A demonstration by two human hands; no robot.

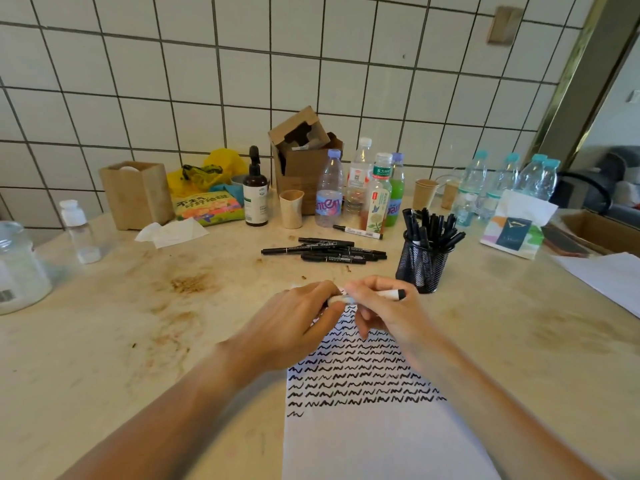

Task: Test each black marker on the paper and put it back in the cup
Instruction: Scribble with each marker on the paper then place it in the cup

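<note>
Both hands hold one white-barrelled marker point(391, 294) level above the top of the paper point(374, 441). My left hand point(298, 323) grips its left end, and my right hand point(384, 310) grips the barrel, whose black end sticks out to the right. Rows of black squiggles cover the paper's upper half. The black mesh cup point(422, 265), just right of my hands, holds several black markers. A loose pile of black markers point(325, 251) lies on the table behind my hands. One white marker point(358, 232) lies by the bottles.
Bottles point(330, 188), paper cups point(291, 207), a cardboard box point(304, 157) and a wooden box point(136, 194) line the tiled wall. Water bottles point(502, 178) and a tissue pack point(516, 226) stand at the right. A jar point(19, 268) sits at the left edge.
</note>
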